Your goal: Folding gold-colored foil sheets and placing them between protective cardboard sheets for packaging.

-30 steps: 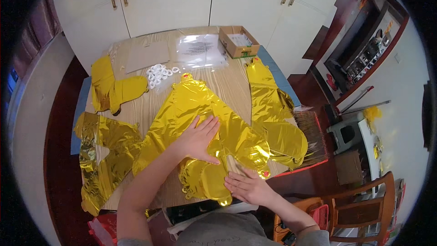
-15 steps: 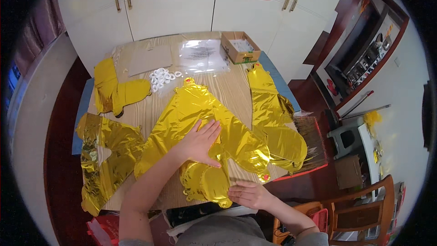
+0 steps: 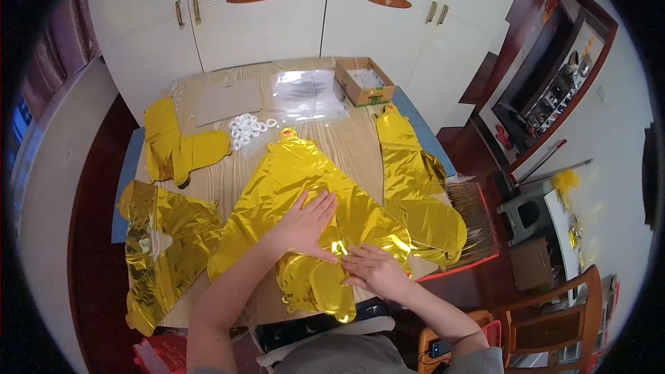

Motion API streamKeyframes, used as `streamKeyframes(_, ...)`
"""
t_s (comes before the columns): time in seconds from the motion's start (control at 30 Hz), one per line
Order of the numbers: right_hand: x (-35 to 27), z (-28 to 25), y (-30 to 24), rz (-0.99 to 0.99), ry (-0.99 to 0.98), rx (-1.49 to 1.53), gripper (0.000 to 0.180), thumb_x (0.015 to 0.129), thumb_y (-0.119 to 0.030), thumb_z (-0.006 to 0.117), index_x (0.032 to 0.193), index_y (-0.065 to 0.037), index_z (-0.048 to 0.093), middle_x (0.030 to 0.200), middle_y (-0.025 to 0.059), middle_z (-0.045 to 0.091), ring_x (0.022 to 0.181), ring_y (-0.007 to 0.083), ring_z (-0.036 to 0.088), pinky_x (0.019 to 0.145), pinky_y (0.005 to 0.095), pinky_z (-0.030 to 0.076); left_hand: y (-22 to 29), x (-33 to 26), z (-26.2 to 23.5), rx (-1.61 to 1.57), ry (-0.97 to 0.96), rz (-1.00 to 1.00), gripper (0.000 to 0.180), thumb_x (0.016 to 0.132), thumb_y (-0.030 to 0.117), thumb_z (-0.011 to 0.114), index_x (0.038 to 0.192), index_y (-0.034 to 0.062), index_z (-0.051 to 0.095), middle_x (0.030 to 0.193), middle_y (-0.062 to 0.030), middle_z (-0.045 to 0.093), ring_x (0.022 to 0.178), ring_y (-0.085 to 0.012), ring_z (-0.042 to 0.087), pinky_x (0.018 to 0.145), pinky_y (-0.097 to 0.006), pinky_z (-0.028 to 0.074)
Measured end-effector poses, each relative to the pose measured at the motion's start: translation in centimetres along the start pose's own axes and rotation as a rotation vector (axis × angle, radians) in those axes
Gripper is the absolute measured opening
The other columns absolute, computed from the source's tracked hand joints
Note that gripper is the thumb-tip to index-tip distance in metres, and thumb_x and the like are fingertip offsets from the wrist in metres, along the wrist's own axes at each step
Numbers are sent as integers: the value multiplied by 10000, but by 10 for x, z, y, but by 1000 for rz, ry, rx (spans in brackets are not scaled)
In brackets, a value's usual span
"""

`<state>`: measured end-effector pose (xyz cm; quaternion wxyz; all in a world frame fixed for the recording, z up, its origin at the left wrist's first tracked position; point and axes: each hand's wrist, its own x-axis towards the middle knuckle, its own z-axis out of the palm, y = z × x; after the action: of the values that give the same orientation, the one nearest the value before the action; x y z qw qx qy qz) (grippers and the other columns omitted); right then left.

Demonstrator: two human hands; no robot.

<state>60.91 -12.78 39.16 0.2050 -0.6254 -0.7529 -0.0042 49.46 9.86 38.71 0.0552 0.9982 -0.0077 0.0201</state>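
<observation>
A large flat gold foil balloon (image 3: 284,173), uninflated, lies across the middle of the table with a folded lobe near the front edge. My left hand (image 3: 305,230) rests flat on its centre, fingers stretched and thumb out to the right. Just right of it, my right hand (image 3: 377,271) lies on the lower right of the foil, its fingers extended toward my left thumb. Neither hand grips anything. Other flat gold foil balloons lie around: a folded one (image 3: 197,151) at far left, a creased one (image 3: 170,253) at near left and a long one (image 3: 419,190) on the right.
White rings (image 3: 247,129) sit in a pile behind the middle balloon. Farther back are a grey board (image 3: 225,105), a clear plastic bag (image 3: 308,93) and an open cardboard box (image 3: 365,83). A wooden chair (image 3: 554,325) stands at lower right, beside a grey stool (image 3: 523,216).
My right hand has moved up and slightly left from the folded lobe's lower edge onto the foil beside my left hand. My left hand stays pressed on the balloon.
</observation>
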Motion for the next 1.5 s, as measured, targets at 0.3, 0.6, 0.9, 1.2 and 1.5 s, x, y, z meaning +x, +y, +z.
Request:
streamKeyframes(0.3, 13, -6, 16, 50, -157, -128, 761, 712, -631, 648, 1237, -82, 618, 1298, 65, 602, 1326, 314, 433, 1089, 457, 342, -1, -1, 2, 4, 14, 6, 1234, 658, 807, 587, 1447, -83, 259, 1547, -229, 224, 1453, -327, 189, 1163, -531, 120)
streamKeyframes(0.6, 30, -26, 52, 353, 167, -409, 654, 729, -540, 722, 1166, -76, 575, 1154, 135, 614, 1090, 330, 537, 891, 463, 391, 0, -1, -2, 15, -19, -18, 1230, 677, 825, 548, 1458, -76, 249, 1552, -225, 211, 1461, -336, 157, 1174, -513, 91)
streamKeyframes(0.9, 39, -28, 81, 691, -150, -205, 603, 695, -538, 743, 1117, -126, 617, 1025, 128, 665, 1022, 317, 564, 833, 451, 388, 0, 0, 1, 20, -26, -14, 1250, 674, 846, 528, 1463, -76, 225, 1556, -230, 193, 1458, -349, 158, 1168, -532, 106)
streamKeyframes(1.2, 33, -32, 83, 700, -287, -269, 497, 693, -547, 729, 941, -119, 687, 1008, 127, 627, 1042, 314, 545, 853, 430, 399, 1, 0, 0, 38, -53, -17, 1264, 677, 858, 508, 1473, -73, 198, 1566, -224, 167, 1465, -341, 134, 1170, -531, 88)
streamKeyframes(1.5, 24, -24, 70, 666, -277, -302, 498, 731, -532, 716, 916, -70, 694, 1014, 128, 616, 1037, 305, 524, 844, 436, 395, 1, -1, -1, 36, -51, -20, 1270, 672, 864, 507, 1473, -72, 199, 1563, -226, 175, 1463, -339, 143, 1170, -528, 93)
